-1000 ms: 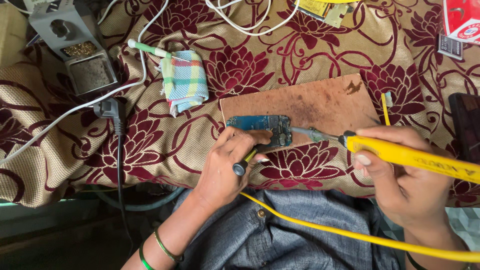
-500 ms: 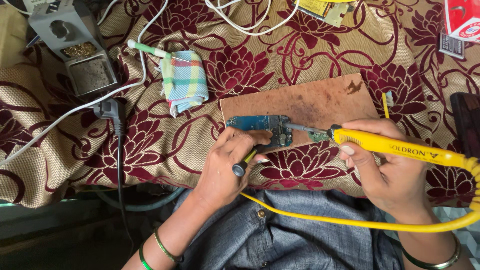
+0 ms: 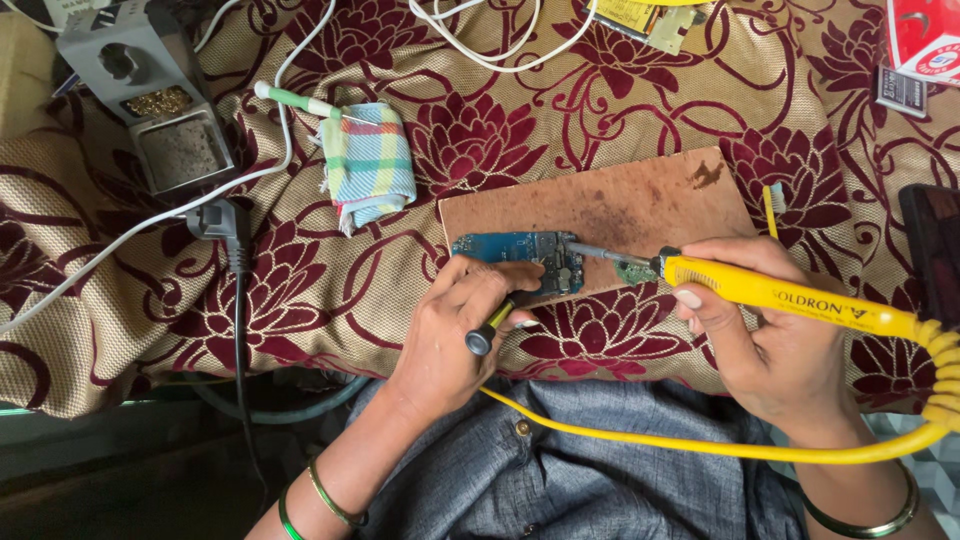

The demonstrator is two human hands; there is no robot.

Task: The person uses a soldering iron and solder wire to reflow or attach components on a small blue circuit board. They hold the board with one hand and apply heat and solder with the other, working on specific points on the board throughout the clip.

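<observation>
One soldering iron (image 3: 780, 292), one circuit board (image 3: 520, 255), one wooden board (image 3: 600, 205), one folded cloth (image 3: 370, 165).

A floral cloth (image 3: 620, 100), over what may be a cushion, carries a board (image 3: 620, 205), rag (image 3: 368, 165), plug (image 3: 222, 220) and grey stand (image 3: 140, 100).

Green bangles (image 3: 318, 497) are worn on the left wrist. A darker green bangle (image 3: 868, 514) is worn on the right. A grey buttoned garment (image 3: 590, 470) is worn.
</observation>
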